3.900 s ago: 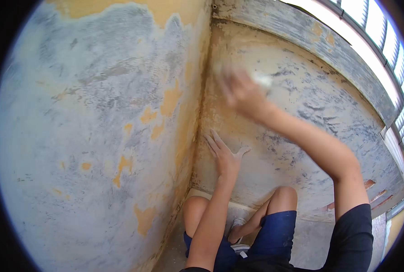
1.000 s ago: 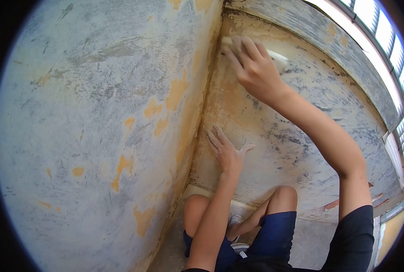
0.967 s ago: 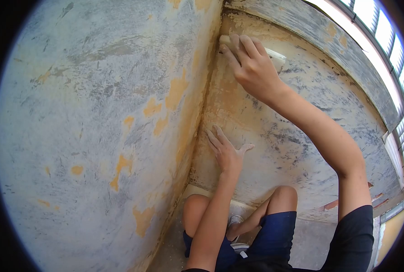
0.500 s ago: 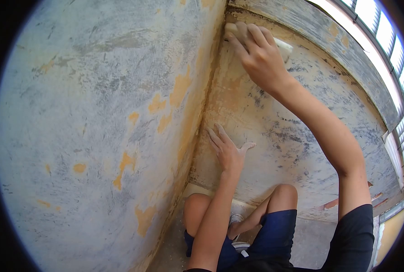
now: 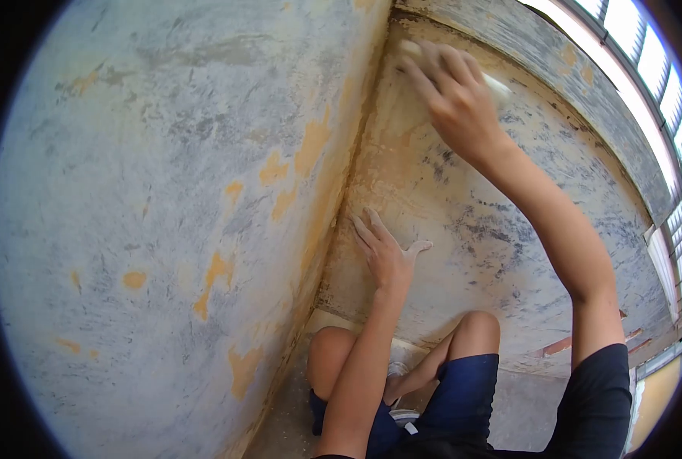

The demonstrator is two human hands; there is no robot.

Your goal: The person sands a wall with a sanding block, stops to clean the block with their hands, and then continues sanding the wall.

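Note:
My right hand [image 5: 459,99] is closed over a pale sanding block [image 5: 497,90] high on the right-hand wall [image 5: 432,183], near the corner. Its two ends stick out past my fingers; the middle is hidden under the hand, and motion blurs it. Lower down, my left hand [image 5: 387,249] lies flat on the same wall beside the corner, fingers spread and holding nothing. Pale dust coats its fingertips. Grey smudges and yellowish patches mark the wall's surface around both hands.
A second wall [image 5: 165,176] with orange-yellow patches fills the left side and meets the other in a brown corner seam [image 5: 354,157]. A raised band [image 5: 540,53] curves along the top. My bent knees [image 5: 475,333] are close to the wall, above a grey floor [image 5: 524,405].
My right hand, with the sanding block, has moved slightly right and down, away from the corner. The left hand stays in place on the wall. The view has shifted a little.

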